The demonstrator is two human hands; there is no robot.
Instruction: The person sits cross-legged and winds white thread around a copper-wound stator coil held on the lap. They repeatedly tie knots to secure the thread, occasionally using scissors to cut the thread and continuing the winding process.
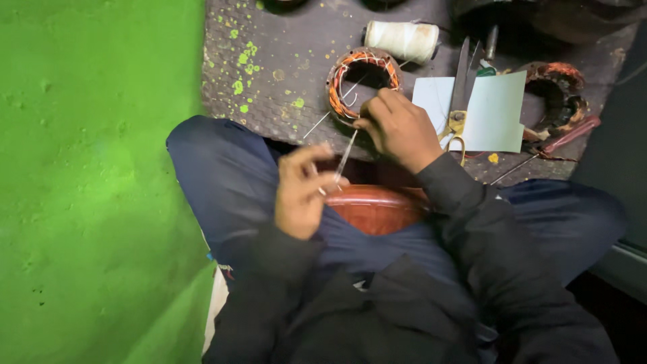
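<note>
**Stator winding under the hands, tie work partly visible**

Stator ring (362, 84) with copper-orange coils sits in the upper middle of the head view, on a dark studded mat (283, 61) speckled with green paint. Pale cord shows among its coils and a thin strand trails off toward the lower left, so some lacing looks to be in place; how much of the ring is bound and how much is left cannot be told from this angle.

Right hand (399, 128) reaches forward from the centre of the frame, knuckles up, its fingers closed together on the ring's near edge, apparently pinching something small there. Left hand (302, 192) is lower, in the middle of the frame above the lap, slightly blurred, with thumb and forefinger nipped on the lower end of a thin needle-like strip (346, 156) that slants up toward the right hand. A reddish round bowl-like thing (377, 209) rests in the lap just beneath both wrists.

Above the ring lies a spool of white cord (403, 39). To the right, scissors (461, 94) rest across a white sheet (495, 111), with a second wound stator (558, 94) and a red-handled tool (569, 135) beside it. A green painted surface (101, 182) fills the left of the frame.
</note>
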